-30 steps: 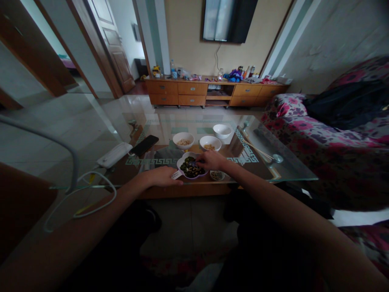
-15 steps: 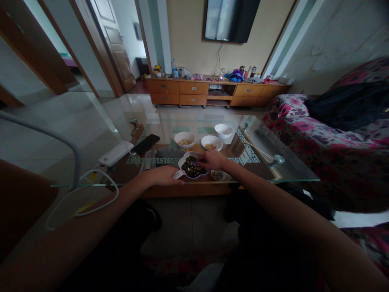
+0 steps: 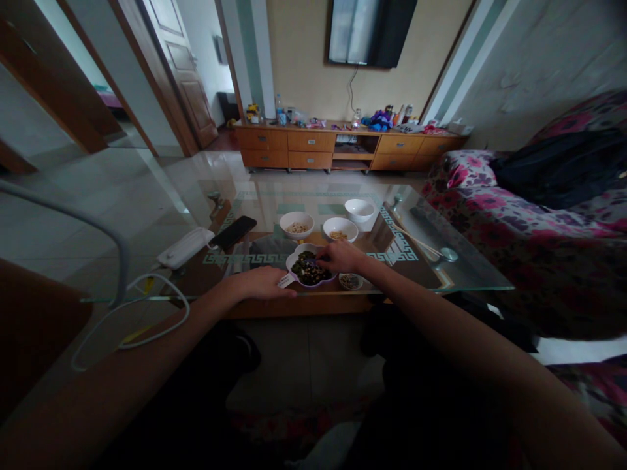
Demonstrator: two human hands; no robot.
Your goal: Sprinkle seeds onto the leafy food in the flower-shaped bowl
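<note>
A petal-shaped bowl (image 3: 292, 253) with a pale purple rim and a short handle stands near the glass table's front edge, filled with dark pieces and lighter bits. My left hand (image 3: 264, 282) lies at its left, thumb and fingers on either side of the labelled handle. Over the bowl's right side my right hand (image 3: 339, 256) is closed, fingertips pinched down among the dark pieces; what they hold is hidden. A small dish (image 3: 351, 282) of mixed seeds or grains sits just below the right wrist. Behind are a white bowl (image 3: 296, 225) of pale pieces and a second white bowl (image 3: 340, 230) with yellowish pieces.
A third white bowl (image 3: 359, 209) stands farther back on the glass table (image 3: 470, 277). Chopsticks (image 3: 416, 240) lie at right. On the left are a black phone (image 3: 235, 232), a white power strip (image 3: 185, 248) and a looped cable (image 3: 182, 295). A floral sofa (image 3: 519, 241) flanks the table.
The view has shifted very slightly. Both hands stay in place at the petal-shaped bowl, and the dishes stand where they were.
</note>
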